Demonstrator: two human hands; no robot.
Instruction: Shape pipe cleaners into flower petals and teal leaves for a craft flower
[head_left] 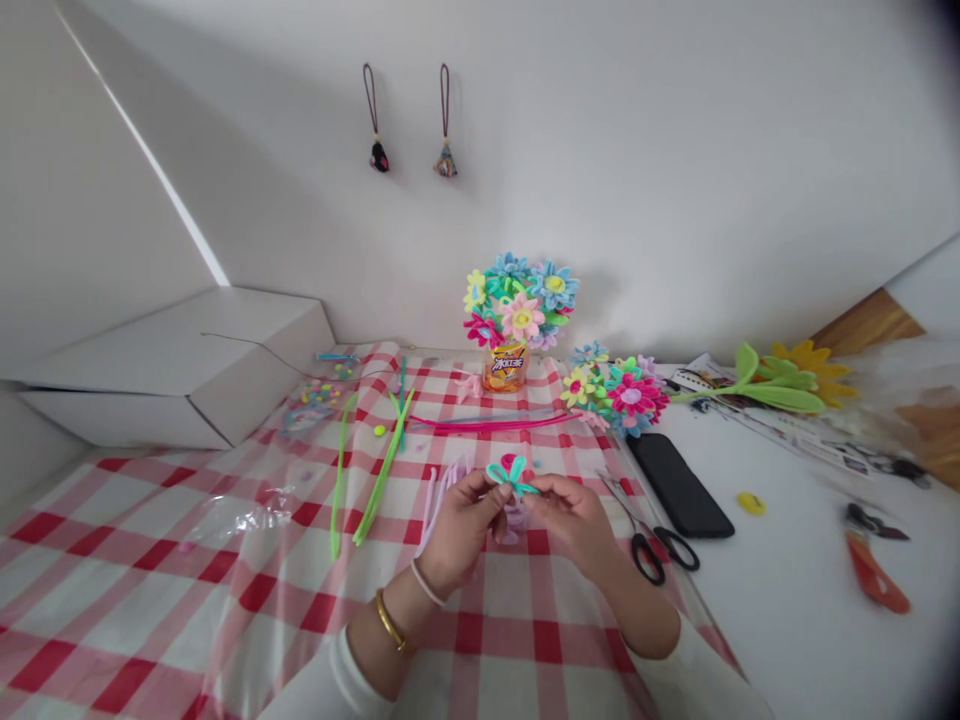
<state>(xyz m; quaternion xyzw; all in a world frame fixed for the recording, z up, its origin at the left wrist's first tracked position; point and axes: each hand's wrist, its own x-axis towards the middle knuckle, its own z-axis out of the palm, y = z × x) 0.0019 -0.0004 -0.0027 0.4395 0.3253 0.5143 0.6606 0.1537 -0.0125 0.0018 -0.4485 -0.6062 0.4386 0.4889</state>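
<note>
Both my hands meet over the red-and-white checked cloth (112, 590) and pinch one teal pipe-cleaner piece (510, 477) bent into petal loops. My left hand (459, 530) grips its left side with closed fingers; a gold bangle and a pale band sit on that wrist. My right hand (571, 520) pinches its right end. Just behind the piece lie a pink fuzzy bit (513, 461) and pale lilac pipe cleaners (439, 490).
Green pipe cleaners (375, 470) and long pink ones (495, 423) lie on the cloth. A cup of pipe-cleaner flowers (517, 310) stands at the back, with a loose bouquet (619, 392) beside it. Scissors (652, 545), a black phone (679, 485), orange pliers (874, 575), a white box (172, 365).
</note>
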